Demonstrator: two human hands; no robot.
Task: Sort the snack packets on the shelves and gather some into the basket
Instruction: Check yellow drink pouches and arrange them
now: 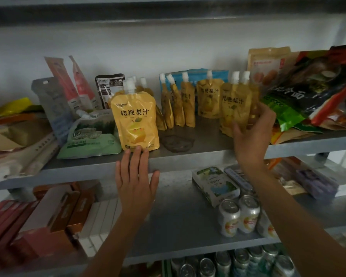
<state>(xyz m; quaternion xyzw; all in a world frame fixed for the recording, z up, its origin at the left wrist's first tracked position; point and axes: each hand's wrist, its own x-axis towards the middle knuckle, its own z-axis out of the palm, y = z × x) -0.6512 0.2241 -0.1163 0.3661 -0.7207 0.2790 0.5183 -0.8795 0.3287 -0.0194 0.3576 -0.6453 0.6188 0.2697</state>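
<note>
Nearest the camera, two bare forearms reach up toward grey metal shelving. A lower grey metal shelf [180,222] holds silver drink cans [239,215] on the right and red and orange cartons [54,214] on the left. The left hand [135,180] lies flat, its fingers [137,156] spread wide and holding nothing, the tips touching the bottom edge of a yellow spouted juice pouch [136,120] standing upright at the front of the upper grey metal shelf [188,156]. The right hand [252,132] has its fingers [267,112] curled around a pair of yellow spouted pouches [236,104] further right on that shelf. Between them, a row of similar yellow pouches [180,102] stands upright further back. Mixed snack packets crowd both ends, among them a pale green packet [90,136] and a dark noodle packet [312,84]. Behind everything is a plain white wall [168,47].
</note>
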